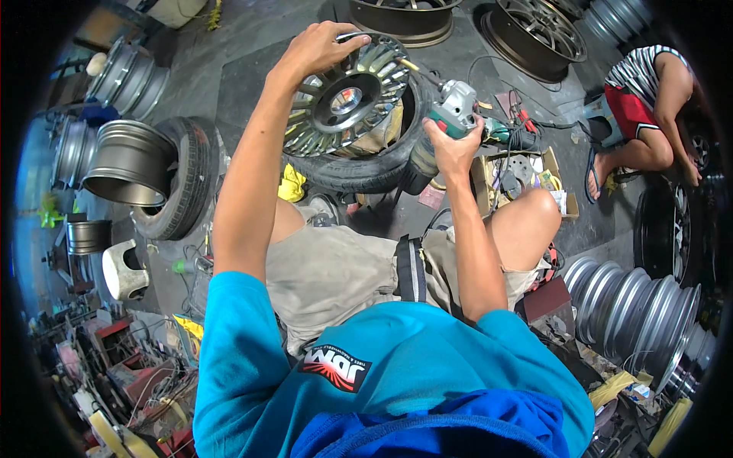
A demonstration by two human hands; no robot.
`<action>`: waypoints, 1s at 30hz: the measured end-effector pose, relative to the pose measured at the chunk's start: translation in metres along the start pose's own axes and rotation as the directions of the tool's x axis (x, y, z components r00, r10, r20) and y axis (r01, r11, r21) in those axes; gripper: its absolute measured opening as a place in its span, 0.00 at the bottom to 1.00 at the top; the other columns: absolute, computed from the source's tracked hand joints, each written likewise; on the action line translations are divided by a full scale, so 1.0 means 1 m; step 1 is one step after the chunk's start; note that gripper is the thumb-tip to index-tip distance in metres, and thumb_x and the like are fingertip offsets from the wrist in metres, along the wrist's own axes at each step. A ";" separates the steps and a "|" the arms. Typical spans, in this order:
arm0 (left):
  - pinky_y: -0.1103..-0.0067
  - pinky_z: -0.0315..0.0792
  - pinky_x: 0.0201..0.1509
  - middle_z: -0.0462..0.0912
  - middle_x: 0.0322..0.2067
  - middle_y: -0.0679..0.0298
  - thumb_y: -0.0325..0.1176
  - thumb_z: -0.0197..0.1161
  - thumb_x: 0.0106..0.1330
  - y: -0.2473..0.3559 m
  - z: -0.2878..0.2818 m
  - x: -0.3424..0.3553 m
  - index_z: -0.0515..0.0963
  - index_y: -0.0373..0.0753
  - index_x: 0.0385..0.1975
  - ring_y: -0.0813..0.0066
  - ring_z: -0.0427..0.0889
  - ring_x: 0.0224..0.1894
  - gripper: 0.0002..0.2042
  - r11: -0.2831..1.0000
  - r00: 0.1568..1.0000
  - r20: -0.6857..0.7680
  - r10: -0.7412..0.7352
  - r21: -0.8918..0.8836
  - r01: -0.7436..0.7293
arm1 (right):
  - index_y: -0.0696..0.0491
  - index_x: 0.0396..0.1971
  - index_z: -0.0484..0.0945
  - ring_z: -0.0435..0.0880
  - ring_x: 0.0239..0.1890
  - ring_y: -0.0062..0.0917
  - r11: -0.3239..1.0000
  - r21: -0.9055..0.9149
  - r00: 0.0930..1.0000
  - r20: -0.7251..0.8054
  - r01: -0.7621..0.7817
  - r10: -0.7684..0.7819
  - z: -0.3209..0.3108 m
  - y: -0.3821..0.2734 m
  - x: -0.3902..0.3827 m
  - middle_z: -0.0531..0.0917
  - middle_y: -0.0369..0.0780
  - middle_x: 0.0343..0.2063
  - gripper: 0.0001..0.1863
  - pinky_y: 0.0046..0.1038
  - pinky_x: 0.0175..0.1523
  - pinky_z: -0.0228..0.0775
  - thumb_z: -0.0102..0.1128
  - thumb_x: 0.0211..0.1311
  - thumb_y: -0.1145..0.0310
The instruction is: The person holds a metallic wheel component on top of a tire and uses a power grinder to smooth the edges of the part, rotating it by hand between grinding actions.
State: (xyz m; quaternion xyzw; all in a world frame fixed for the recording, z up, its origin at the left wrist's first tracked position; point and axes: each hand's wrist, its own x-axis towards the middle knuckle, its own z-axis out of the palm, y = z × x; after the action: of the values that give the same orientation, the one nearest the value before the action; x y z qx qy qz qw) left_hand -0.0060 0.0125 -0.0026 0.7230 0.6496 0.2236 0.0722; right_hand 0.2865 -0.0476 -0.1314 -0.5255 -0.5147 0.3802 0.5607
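Note:
A dark alloy wheel [318, 116] with many bright, polished spokes rests tilted on a tire [359, 177] that lies flat before me. My left hand [324, 49] grips the wheel's far rim, its fingers hooked over the edge. In my right hand [456, 149] is a green and silver angle grinder [456, 108], held by its body. From the grinder a thin shaft points toward the wheel's right edge. Whether its tip touches the spokes I cannot tell. Some cloth or padding [385, 131] shows inside the tire, under the wheel.
Right of my knee sits a cardboard box [551, 164] of discs and small parts, with another power tool [510, 136] and cables behind it. A person [649, 114] crouches at the far right. Loose rims [131, 164] stand left; stacked silver rims [634, 313] lie right.

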 end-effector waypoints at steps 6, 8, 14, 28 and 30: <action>0.65 0.80 0.48 0.91 0.35 0.54 0.57 0.62 0.74 0.011 0.002 -0.002 0.87 0.43 0.54 0.57 0.91 0.37 0.24 0.997 0.998 -0.042 0.045 0.060 -0.042 | 0.61 0.61 0.67 0.83 0.46 0.28 0.997 -0.031 0.997 -0.024 0.074 -0.074 -0.005 -0.012 0.001 0.83 0.45 0.46 0.46 0.31 0.56 0.76 0.86 0.42 0.65; 0.64 0.80 0.49 0.91 0.37 0.53 0.57 0.63 0.74 0.014 -0.001 -0.001 0.87 0.43 0.54 0.56 0.91 0.39 0.24 0.999 0.999 0.034 -0.036 0.015 0.035 | 0.61 0.61 0.67 0.83 0.46 0.27 0.999 0.005 0.998 -0.039 0.054 -0.054 -0.003 -0.015 -0.002 0.83 0.44 0.46 0.46 0.31 0.56 0.76 0.85 0.42 0.66; 0.63 0.80 0.48 0.91 0.33 0.53 0.57 0.63 0.73 0.008 0.004 0.003 0.87 0.44 0.54 0.56 0.91 0.37 0.24 0.998 0.999 -0.031 0.045 0.037 -0.044 | 0.59 0.60 0.67 0.84 0.44 0.27 0.996 -0.055 0.998 -0.002 0.064 -0.064 -0.003 -0.014 0.001 0.84 0.43 0.43 0.44 0.31 0.55 0.77 0.84 0.43 0.67; 0.58 0.81 0.54 0.92 0.37 0.53 0.58 0.62 0.71 0.015 -0.005 -0.001 0.87 0.48 0.55 0.49 0.90 0.45 0.24 1.000 0.999 0.040 -0.018 -0.016 0.019 | 0.60 0.62 0.64 0.84 0.42 0.26 0.999 0.020 0.998 -0.061 0.035 -0.034 -0.007 0.004 0.011 0.84 0.42 0.43 0.47 0.30 0.53 0.78 0.85 0.44 0.67; 0.58 0.81 0.54 0.92 0.38 0.52 0.58 0.62 0.72 0.015 -0.004 -0.001 0.87 0.48 0.55 0.48 0.90 0.45 0.24 1.000 0.999 0.036 -0.015 -0.001 0.015 | 0.60 0.62 0.64 0.83 0.42 0.25 0.997 0.080 0.999 -0.047 0.015 -0.012 -0.005 0.007 0.006 0.84 0.41 0.42 0.47 0.29 0.52 0.78 0.86 0.43 0.68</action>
State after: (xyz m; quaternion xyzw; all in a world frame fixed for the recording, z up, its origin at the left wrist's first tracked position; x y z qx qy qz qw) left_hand 0.0054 0.0087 0.0068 0.7221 0.6534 0.2104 0.0860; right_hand 0.2936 -0.0415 -0.1366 -0.5076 -0.4894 0.3845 0.5958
